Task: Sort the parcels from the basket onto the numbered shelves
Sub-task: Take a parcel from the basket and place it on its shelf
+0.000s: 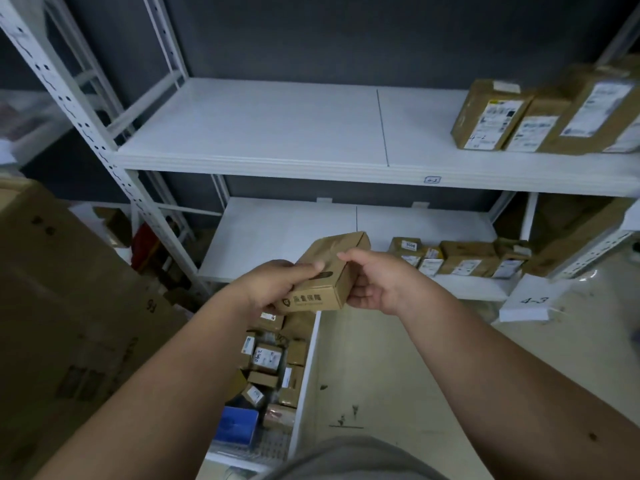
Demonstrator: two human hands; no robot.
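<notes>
Many small parcels (266,356) fill the white basket (304,382) below the hands. Left hand (273,285) and right hand (372,282) both grip one brown parcel (329,268) at opposite sides, long axis pointing away toward the shelves (277,161).

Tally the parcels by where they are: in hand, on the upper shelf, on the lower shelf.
In hand: 1, the brown box gripped by the left hand and right hand
Upper shelf: 3 in view
Lower shelf: about 4
Total: about 8, leaving out the basket, too jumbled to count.
</notes>
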